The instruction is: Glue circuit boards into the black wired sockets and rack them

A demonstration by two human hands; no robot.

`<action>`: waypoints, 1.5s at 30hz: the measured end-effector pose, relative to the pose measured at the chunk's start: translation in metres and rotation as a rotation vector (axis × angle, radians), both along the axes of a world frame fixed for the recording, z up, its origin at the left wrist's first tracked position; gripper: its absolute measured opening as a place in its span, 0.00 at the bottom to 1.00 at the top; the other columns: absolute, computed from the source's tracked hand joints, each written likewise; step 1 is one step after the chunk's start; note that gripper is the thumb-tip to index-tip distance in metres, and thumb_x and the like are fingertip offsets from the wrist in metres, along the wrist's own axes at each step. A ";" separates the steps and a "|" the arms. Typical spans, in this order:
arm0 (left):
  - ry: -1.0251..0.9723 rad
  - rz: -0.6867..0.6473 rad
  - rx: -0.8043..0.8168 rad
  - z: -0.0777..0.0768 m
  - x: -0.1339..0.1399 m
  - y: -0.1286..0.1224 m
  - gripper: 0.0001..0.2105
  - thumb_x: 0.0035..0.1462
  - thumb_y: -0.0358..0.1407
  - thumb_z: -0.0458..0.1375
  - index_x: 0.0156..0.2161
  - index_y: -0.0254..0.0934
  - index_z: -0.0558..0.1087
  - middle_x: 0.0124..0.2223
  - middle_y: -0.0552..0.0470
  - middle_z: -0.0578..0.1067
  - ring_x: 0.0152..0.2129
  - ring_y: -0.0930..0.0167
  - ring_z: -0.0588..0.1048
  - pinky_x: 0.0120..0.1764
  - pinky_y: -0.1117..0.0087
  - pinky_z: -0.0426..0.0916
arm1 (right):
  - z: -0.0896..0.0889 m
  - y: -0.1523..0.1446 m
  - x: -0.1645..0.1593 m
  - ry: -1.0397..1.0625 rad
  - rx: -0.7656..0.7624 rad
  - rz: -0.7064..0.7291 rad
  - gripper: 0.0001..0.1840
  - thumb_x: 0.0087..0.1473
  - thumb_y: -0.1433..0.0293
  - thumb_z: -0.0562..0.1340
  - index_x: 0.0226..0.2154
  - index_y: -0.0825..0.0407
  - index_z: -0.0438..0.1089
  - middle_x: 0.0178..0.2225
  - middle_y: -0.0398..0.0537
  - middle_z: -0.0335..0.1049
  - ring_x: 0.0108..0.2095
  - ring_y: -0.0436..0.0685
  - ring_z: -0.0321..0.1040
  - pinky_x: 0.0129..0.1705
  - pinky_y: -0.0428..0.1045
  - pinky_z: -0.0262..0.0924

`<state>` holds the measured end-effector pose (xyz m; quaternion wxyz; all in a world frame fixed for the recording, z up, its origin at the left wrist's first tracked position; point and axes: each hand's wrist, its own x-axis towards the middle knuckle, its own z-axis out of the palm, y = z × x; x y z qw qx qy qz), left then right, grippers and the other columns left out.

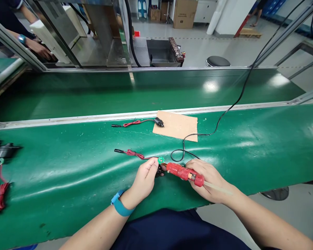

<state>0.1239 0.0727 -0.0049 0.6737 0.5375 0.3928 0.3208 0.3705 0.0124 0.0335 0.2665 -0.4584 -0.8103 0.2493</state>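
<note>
My left hand (146, 175) is closed on a small black plug part (159, 171) with a round green circuit board (161, 160) at its top. From it a bundled red-and-black wire (135, 154) runs left to a black connector (119, 151). My right hand (208, 178) grips a red glue gun (181, 171), a translucent glue stick (217, 188) sticking out of its rear. The gun's tip is close beside the circuit board; whether they touch I cannot tell. Fingers partly hide the black part.
A black plug (159, 122) with its wire rests partly on a cardboard piece (179, 126). The black cord (220, 119) loops beside my right hand. Several black parts with red wires (1, 194) lie far left. Behind a metal rail is a green belt (159, 86); another person's hand (40, 50) shows upper left.
</note>
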 end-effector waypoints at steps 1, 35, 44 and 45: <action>0.002 0.000 -0.001 0.000 0.000 0.000 0.17 0.71 0.45 0.50 0.41 0.36 0.76 0.39 0.47 0.78 0.34 0.66 0.75 0.39 0.67 0.71 | -0.001 0.000 0.000 -0.005 0.002 -0.002 0.04 0.64 0.70 0.55 0.42 0.49 0.62 0.35 0.50 0.69 0.33 0.58 0.66 0.36 0.54 0.62; 0.287 -0.021 0.355 -0.003 -0.001 -0.007 0.14 0.72 0.36 0.46 0.33 0.39 0.67 0.30 0.54 0.67 0.27 0.70 0.63 0.33 0.69 0.56 | 0.006 -0.007 0.004 -0.144 -0.004 -0.084 0.04 0.64 0.69 0.53 0.35 0.49 0.60 0.28 0.45 0.64 0.27 0.55 0.60 0.30 0.52 0.57; 0.288 -0.039 0.354 -0.002 -0.001 -0.007 0.14 0.73 0.36 0.46 0.34 0.38 0.67 0.31 0.54 0.68 0.27 0.71 0.65 0.34 0.69 0.58 | 0.009 -0.007 0.003 -0.188 0.025 -0.096 0.06 0.62 0.71 0.52 0.32 0.48 0.57 0.27 0.43 0.62 0.25 0.54 0.58 0.29 0.51 0.55; 0.290 -0.040 0.356 -0.002 -0.002 -0.007 0.14 0.73 0.36 0.46 0.34 0.38 0.67 0.31 0.54 0.68 0.27 0.71 0.65 0.34 0.69 0.57 | 0.009 -0.007 0.003 -0.191 0.021 -0.099 0.06 0.62 0.71 0.52 0.32 0.48 0.56 0.27 0.43 0.62 0.25 0.54 0.58 0.29 0.51 0.55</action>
